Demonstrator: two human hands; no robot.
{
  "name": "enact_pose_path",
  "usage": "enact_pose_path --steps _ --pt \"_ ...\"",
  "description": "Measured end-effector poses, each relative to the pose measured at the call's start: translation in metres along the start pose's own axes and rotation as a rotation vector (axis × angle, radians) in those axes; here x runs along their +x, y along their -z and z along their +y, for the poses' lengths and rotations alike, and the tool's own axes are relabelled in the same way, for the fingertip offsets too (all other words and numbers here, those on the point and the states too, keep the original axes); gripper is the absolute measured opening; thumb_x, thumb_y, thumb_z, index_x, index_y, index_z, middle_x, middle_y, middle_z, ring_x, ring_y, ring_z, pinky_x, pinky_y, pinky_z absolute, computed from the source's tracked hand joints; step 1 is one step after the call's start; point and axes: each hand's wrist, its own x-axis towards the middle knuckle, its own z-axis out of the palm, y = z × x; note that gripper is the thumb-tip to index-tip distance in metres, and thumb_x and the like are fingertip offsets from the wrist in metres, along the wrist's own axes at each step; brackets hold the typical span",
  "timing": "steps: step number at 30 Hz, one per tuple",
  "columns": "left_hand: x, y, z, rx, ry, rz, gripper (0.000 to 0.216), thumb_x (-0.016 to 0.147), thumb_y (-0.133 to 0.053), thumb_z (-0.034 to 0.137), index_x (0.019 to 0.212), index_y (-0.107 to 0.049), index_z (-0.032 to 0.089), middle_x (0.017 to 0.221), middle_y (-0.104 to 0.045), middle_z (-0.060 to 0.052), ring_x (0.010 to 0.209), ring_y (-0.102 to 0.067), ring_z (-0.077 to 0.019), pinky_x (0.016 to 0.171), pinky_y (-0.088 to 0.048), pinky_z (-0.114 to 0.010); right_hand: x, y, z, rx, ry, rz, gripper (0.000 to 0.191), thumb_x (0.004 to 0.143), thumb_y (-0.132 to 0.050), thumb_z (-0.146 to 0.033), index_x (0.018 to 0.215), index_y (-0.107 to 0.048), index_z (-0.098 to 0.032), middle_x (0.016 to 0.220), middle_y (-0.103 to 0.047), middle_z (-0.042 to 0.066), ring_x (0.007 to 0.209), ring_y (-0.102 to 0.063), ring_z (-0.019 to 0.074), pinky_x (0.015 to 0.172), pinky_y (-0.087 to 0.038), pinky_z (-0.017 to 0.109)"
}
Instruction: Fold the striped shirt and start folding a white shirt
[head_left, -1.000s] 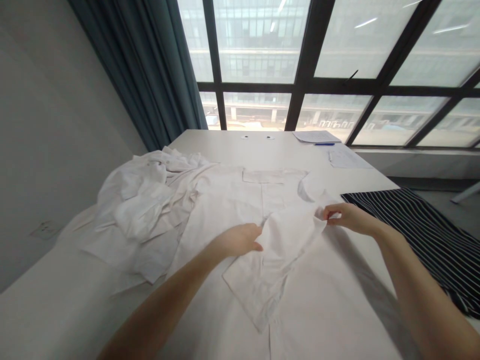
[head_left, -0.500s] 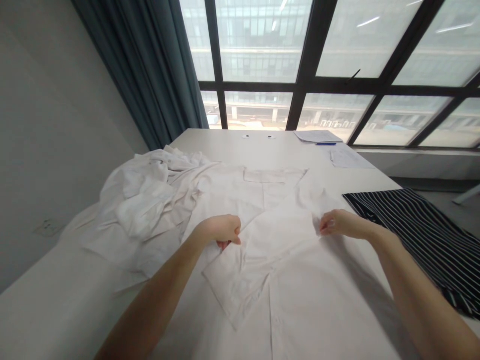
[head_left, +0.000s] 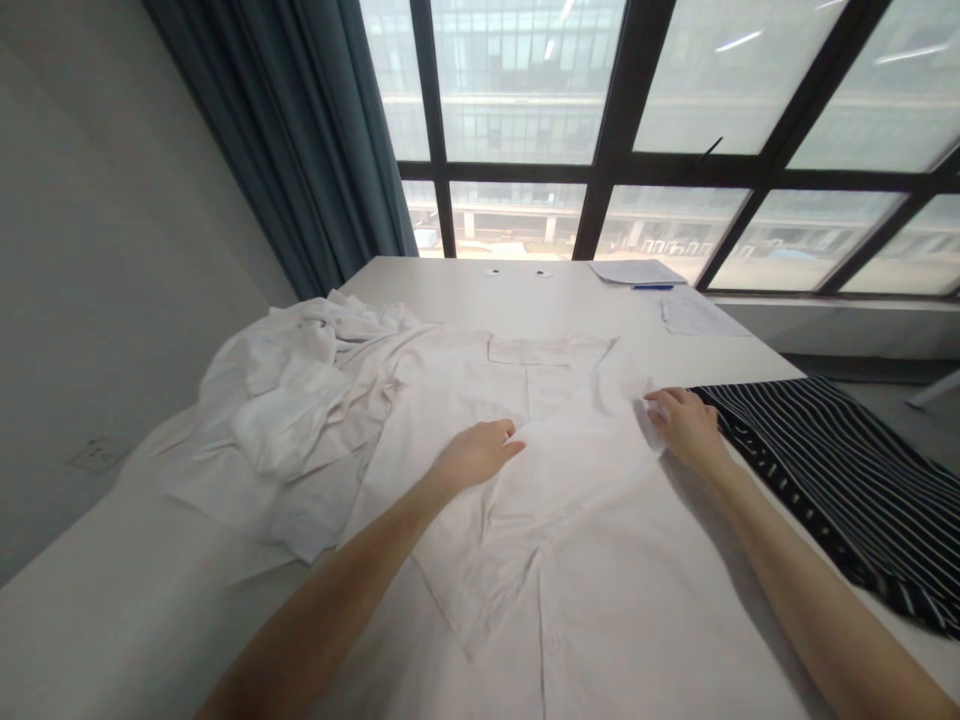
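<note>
A white button-front shirt (head_left: 600, 600) lies spread on the table, its collar end away from me and one sleeve (head_left: 480, 590) folded slantwise across the front. Over the upper middle of the shirt is my left hand (head_left: 476, 455); its thumb and fingers are slightly apart, near the fabric. My right hand (head_left: 686, 425) is at the shirt's right side, fingertips closed on the cloth where it rises in a small fold. The underside of that grip is hidden.
Crumpled white garments (head_left: 285, 400) are heaped on the left. A black-and-white striped cloth (head_left: 840, 470) hangs over the right edge. Papers (head_left: 637, 272) and a blue pen (head_left: 652, 287) lie at the far end of the white table (head_left: 450, 290), by the window.
My left hand has loosened its pinch and moved up and to the right over the shirt. My right hand has shifted slightly away from me along the shirt's side.
</note>
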Motion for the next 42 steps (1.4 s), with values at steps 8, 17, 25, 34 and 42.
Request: enact_pose_path --steps 8,17,25,34,42 --pt "0.009 -0.013 -0.004 -0.272 -0.076 0.048 0.049 0.092 -0.048 0.028 0.14 -0.039 0.029 0.111 -0.068 -0.003 0.103 -0.063 -0.0187 0.089 -0.045 -0.03 -0.007 -0.019 0.003 0.003 -0.046 0.091 0.035 0.088 -0.042 -0.022 0.112 -0.066 -0.019 0.12 -0.063 0.013 0.103 -0.058 0.0303 0.083 -0.044 0.044" --pt "0.007 -0.006 -0.01 -0.234 -0.387 -0.051 0.047 0.092 -0.04 0.012 0.135 -0.052 0.025 0.141 -0.052 -0.005 0.128 -0.049 -0.0168 0.111 -0.033 -0.035 -0.004 -0.025 0.022 0.308 -0.011 0.235 0.034 0.081 -0.04 -0.018 0.095 -0.072 -0.019 0.106 -0.065 0.012 0.099 -0.059 0.0261 0.09 -0.046 0.041" --pt "0.01 -0.008 -0.016 -0.125 -0.336 -0.077 0.053 0.092 -0.043 0.015 0.144 -0.039 0.021 0.154 -0.034 -0.009 0.142 -0.032 -0.0168 0.116 -0.025 -0.036 -0.006 -0.024 0.026 0.471 -0.121 0.324 0.034 0.072 -0.041 -0.016 0.087 -0.072 -0.019 0.1 -0.065 0.011 0.097 -0.061 0.0264 0.089 -0.047 0.041" --pt "0.007 -0.01 -0.018 0.161 -0.308 0.003 0.06 0.088 -0.044 0.01 0.146 -0.033 0.021 0.155 -0.031 -0.012 0.141 -0.032 -0.022 0.109 -0.029 -0.043 -0.006 -0.023 0.024 0.468 -0.116 0.336 0.035 0.071 -0.039 -0.014 0.085 -0.07 -0.02 0.103 -0.064 0.011 0.102 -0.06 0.0258 0.092 -0.047 0.04" --pt "-0.028 -0.026 0.033 0.396 -0.429 0.102 0.04 0.095 -0.044 0.02 0.135 -0.046 0.02 0.152 -0.035 -0.015 0.141 -0.031 -0.028 0.112 -0.026 -0.051 -0.007 -0.024 0.024 0.429 -0.11 0.312 0.035 0.073 -0.039 -0.013 0.088 -0.069 -0.021 0.107 -0.061 0.009 0.103 -0.058 0.0249 0.096 -0.046 0.041"
